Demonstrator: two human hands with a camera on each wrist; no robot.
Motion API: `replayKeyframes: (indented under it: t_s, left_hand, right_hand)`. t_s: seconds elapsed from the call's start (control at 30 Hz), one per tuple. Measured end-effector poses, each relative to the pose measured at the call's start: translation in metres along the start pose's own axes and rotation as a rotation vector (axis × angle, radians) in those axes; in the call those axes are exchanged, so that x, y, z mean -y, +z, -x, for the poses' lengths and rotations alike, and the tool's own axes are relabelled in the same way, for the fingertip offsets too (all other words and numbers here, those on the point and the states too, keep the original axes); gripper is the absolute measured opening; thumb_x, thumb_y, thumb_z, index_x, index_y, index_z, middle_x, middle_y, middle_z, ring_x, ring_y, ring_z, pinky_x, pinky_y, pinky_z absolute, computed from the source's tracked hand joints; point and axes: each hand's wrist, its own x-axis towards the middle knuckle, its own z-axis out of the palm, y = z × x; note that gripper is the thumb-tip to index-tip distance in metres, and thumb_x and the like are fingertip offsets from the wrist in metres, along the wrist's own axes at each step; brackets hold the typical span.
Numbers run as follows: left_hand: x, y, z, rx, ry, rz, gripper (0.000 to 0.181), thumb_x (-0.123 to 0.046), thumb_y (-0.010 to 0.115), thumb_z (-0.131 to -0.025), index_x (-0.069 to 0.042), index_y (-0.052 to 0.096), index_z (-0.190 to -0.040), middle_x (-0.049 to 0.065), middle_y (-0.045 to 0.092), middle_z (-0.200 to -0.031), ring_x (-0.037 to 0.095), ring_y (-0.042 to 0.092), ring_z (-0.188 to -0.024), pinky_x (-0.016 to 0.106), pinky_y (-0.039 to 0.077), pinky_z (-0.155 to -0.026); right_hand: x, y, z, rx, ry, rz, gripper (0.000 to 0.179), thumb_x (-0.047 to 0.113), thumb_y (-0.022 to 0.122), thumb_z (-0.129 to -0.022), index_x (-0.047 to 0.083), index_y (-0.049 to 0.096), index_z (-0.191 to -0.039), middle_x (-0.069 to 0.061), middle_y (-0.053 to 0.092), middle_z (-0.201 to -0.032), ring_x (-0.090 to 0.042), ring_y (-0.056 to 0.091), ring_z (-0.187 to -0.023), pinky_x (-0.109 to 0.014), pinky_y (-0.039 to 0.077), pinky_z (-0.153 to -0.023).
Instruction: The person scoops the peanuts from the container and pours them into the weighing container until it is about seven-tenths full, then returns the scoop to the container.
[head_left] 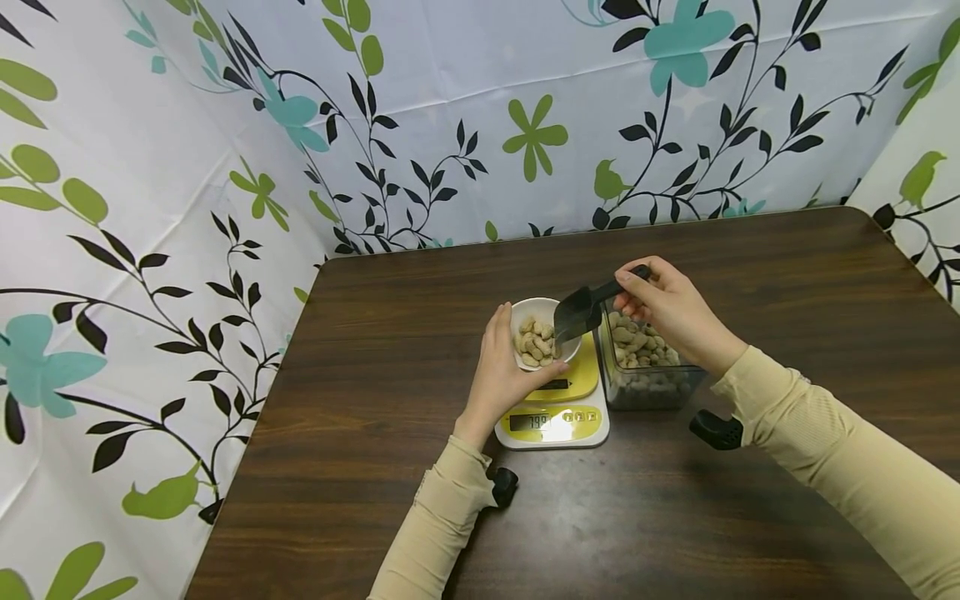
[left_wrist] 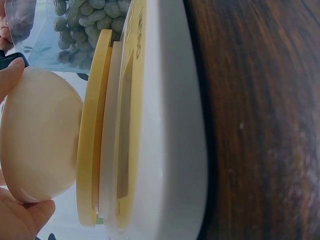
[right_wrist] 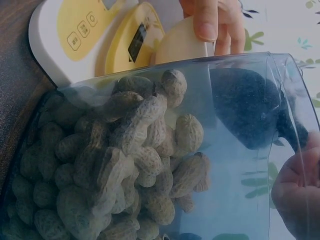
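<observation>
A white bowl point(head_left: 534, 307) with peanuts point(head_left: 535, 342) inside stands over the yellow platform of a kitchen scale point(head_left: 551, 442). My left hand point(head_left: 501, 375) grips the bowl, fingers along its left side and thumb along the near side. In the left wrist view the bowl's base point(left_wrist: 42, 135) is right at the platform. A black scoop point(head_left: 577, 315) is pinched by its handle in my right hand point(head_left: 678, 312), its blade tipped down over the bowl's right rim. The scoop's contents are hidden.
A clear plastic container point(head_left: 648, 393) full of unshelled peanuts point(right_wrist: 130, 150) stands right of the scale, under my right hand. The scale's lit display point(head_left: 528, 422) faces me. All stand on a dark wooden table point(head_left: 375, 375), with a patterned cloth point(head_left: 450, 108) behind.
</observation>
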Motion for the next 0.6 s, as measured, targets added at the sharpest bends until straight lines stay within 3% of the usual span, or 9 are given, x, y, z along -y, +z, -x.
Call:
replayKeyframes:
  t_s: [0.37,0.6]
  left_hand:
    - [-0.003,-0.003,-0.001,0.003,0.003,-0.049,0.114,-0.056,0.076,-0.066,-0.015,0.012,-0.151,0.01,0.016,-0.156,0.029,0.018,-0.144,0.053,0.031,-0.11]
    - [-0.012,-0.01,-0.01,-0.017,0.04,-0.095,0.112,-0.058,0.075,-0.068,-0.011,0.016,-0.15,0.011,0.017,-0.156,0.03,0.014,-0.145,0.048,0.016,-0.117]
  right_hand:
    - [0.002,0.004,0.0,0.005,-0.003,-0.046,0.028,0.039,0.046,-0.096,0.017,0.041,-0.113,0.003,0.056,-0.086,-0.009,0.052,-0.076,-0.02,0.045,-0.066]
    - [0.012,0.005,0.0,-0.043,-0.008,-0.073,0.034,0.039,0.049,-0.095,0.013,0.041,-0.115,0.003,0.056,-0.082,-0.01,0.051,-0.073,-0.022,0.045,-0.064]
